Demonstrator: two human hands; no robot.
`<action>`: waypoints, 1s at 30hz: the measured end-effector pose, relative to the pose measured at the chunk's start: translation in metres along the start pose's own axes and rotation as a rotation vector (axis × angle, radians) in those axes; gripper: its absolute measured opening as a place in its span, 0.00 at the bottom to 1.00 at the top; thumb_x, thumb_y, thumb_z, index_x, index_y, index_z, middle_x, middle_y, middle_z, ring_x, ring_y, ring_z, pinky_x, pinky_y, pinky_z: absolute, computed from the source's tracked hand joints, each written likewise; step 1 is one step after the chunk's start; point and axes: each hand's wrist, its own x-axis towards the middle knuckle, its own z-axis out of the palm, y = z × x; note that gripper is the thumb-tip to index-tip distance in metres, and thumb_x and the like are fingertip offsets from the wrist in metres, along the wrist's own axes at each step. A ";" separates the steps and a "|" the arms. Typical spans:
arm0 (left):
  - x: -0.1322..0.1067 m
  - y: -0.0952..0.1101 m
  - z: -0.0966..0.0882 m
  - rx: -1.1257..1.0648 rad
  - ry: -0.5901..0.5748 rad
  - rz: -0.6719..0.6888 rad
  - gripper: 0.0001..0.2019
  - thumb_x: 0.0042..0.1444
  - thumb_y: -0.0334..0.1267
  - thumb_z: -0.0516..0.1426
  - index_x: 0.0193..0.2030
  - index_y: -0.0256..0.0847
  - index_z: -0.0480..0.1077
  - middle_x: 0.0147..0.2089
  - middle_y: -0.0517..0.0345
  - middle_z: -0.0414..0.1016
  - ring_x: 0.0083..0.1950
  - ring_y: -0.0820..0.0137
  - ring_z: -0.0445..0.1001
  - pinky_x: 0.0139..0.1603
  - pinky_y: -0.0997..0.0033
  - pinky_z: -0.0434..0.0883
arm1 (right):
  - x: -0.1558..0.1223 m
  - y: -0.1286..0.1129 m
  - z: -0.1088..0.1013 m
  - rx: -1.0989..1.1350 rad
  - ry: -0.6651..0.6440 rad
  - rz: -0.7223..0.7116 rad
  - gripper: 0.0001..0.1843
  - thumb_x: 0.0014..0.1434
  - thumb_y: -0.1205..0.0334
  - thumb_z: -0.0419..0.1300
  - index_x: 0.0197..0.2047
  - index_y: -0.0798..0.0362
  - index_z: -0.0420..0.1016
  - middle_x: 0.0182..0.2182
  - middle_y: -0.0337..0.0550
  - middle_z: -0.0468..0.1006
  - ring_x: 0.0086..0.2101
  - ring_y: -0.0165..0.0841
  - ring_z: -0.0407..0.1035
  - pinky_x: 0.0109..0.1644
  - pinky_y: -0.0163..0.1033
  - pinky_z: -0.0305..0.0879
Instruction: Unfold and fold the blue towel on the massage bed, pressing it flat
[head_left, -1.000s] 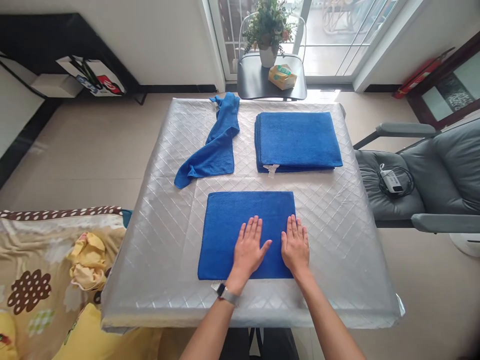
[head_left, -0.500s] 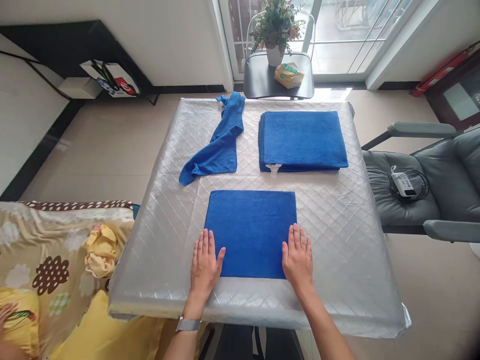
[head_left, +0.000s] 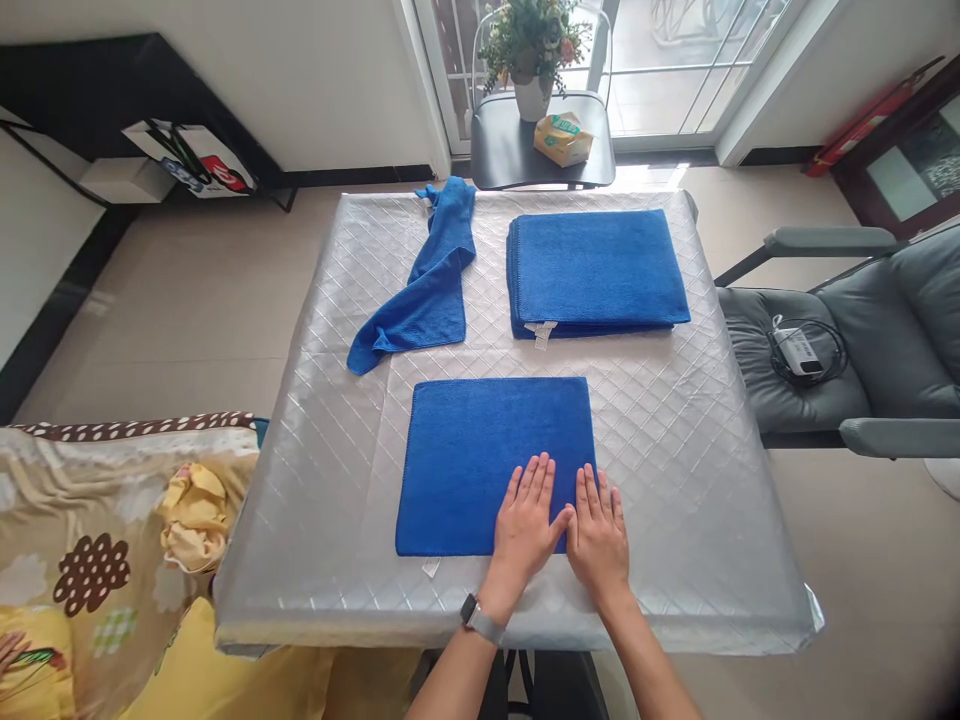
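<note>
A folded blue towel (head_left: 480,450) lies flat near the front of a table covered in a silver quilted cloth (head_left: 337,480). My left hand (head_left: 529,520), with a watch on its wrist, lies open and flat on the towel's near right part. My right hand (head_left: 598,530) rests open beside it on the towel's right corner, thumbs touching. Farther back a stack of folded blue towels (head_left: 596,270) sits at the right, and a crumpled blue towel (head_left: 427,290) trails at the left.
A dark chair (head_left: 540,150) with a potted plant (head_left: 529,55) and a yellow pack stands behind the table. A grey armchair (head_left: 847,350) holding a charger is at the right. Patterned bedding (head_left: 97,540) lies at the lower left.
My left hand slid from the towel's left edge across to its right part, ending beside my right hand. The right hand stayed near the right corner. The view shifted slightly.
</note>
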 end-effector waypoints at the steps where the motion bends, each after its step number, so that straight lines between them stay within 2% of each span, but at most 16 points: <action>1: -0.009 -0.012 -0.002 0.020 0.003 -0.021 0.37 0.71 0.55 0.44 0.79 0.37 0.38 0.79 0.51 0.46 0.80 0.62 0.47 0.78 0.54 0.52 | 0.000 0.000 -0.001 -0.001 -0.005 0.004 0.39 0.73 0.62 0.46 0.78 0.55 0.28 0.74 0.49 0.51 0.74 0.42 0.41 0.75 0.54 0.43; 5: -0.055 -0.067 -0.012 0.099 0.040 -0.146 0.38 0.71 0.55 0.45 0.79 0.39 0.34 0.79 0.48 0.48 0.79 0.59 0.48 0.77 0.49 0.52 | 0.001 -0.002 -0.001 -0.007 0.004 0.014 0.39 0.74 0.60 0.46 0.78 0.54 0.28 0.74 0.48 0.52 0.74 0.41 0.42 0.75 0.54 0.44; 9: -0.097 -0.117 -0.019 0.108 0.067 -0.302 0.36 0.72 0.53 0.42 0.79 0.42 0.31 0.80 0.48 0.45 0.80 0.58 0.46 0.77 0.44 0.51 | 0.002 -0.002 0.001 -0.014 0.017 0.014 0.39 0.74 0.60 0.46 0.78 0.53 0.28 0.74 0.48 0.53 0.74 0.41 0.43 0.75 0.54 0.45; 12: -0.115 -0.137 -0.023 0.059 0.054 -0.346 0.36 0.73 0.53 0.42 0.79 0.43 0.29 0.81 0.48 0.41 0.80 0.58 0.43 0.77 0.43 0.52 | 0.002 -0.003 -0.002 -0.012 0.009 0.014 0.39 0.74 0.59 0.46 0.78 0.53 0.27 0.74 0.48 0.53 0.74 0.42 0.43 0.75 0.55 0.45; 15: -0.122 -0.139 -0.030 0.018 0.040 -0.370 0.36 0.73 0.52 0.43 0.79 0.43 0.29 0.81 0.47 0.40 0.80 0.58 0.43 0.77 0.42 0.52 | -0.004 -0.005 -0.009 -0.016 0.019 0.050 0.38 0.74 0.59 0.45 0.79 0.53 0.28 0.75 0.48 0.52 0.74 0.43 0.43 0.75 0.56 0.45; 18: -0.120 -0.127 -0.037 0.011 0.089 -0.418 0.36 0.73 0.50 0.44 0.79 0.43 0.30 0.81 0.47 0.40 0.80 0.58 0.43 0.78 0.42 0.49 | -0.018 -0.006 -0.014 -0.018 0.018 0.054 0.38 0.74 0.59 0.46 0.79 0.53 0.29 0.75 0.47 0.51 0.74 0.43 0.42 0.76 0.56 0.44; 20: -0.112 -0.109 -0.039 0.003 0.125 -0.403 0.36 0.73 0.48 0.45 0.79 0.41 0.31 0.81 0.46 0.40 0.80 0.58 0.43 0.78 0.44 0.49 | -0.028 -0.005 -0.013 -0.016 0.003 0.025 0.38 0.74 0.58 0.46 0.79 0.53 0.29 0.75 0.47 0.52 0.74 0.42 0.42 0.76 0.55 0.44; 22: -0.098 -0.083 -0.035 -0.009 0.133 -0.302 0.36 0.73 0.46 0.46 0.79 0.40 0.33 0.81 0.46 0.42 0.80 0.60 0.43 0.78 0.47 0.51 | -0.034 -0.004 -0.010 -0.022 -0.007 0.015 0.39 0.74 0.58 0.46 0.79 0.53 0.29 0.74 0.46 0.52 0.74 0.41 0.42 0.76 0.54 0.43; 24: -0.078 -0.052 -0.027 -0.021 0.111 -0.143 0.35 0.72 0.45 0.47 0.79 0.38 0.35 0.80 0.47 0.46 0.80 0.61 0.44 0.78 0.51 0.54 | -0.036 -0.001 -0.007 -0.033 -0.015 0.017 0.39 0.74 0.57 0.46 0.79 0.54 0.29 0.74 0.47 0.52 0.74 0.41 0.43 0.76 0.54 0.43; 27: -0.046 -0.007 -0.013 -0.045 0.056 0.090 0.37 0.71 0.50 0.48 0.79 0.35 0.39 0.79 0.50 0.50 0.80 0.63 0.46 0.77 0.56 0.55 | -0.037 0.001 -0.004 -0.045 -0.023 0.000 0.38 0.74 0.58 0.46 0.79 0.54 0.29 0.75 0.47 0.52 0.74 0.40 0.42 0.76 0.53 0.43; 30: -0.027 0.017 -0.001 -0.056 0.032 0.146 0.37 0.71 0.53 0.47 0.78 0.37 0.41 0.79 0.55 0.48 0.80 0.64 0.46 0.78 0.56 0.53 | -0.037 0.004 -0.003 -0.046 -0.037 -0.011 0.38 0.74 0.60 0.45 0.79 0.53 0.28 0.75 0.46 0.51 0.74 0.39 0.40 0.76 0.53 0.42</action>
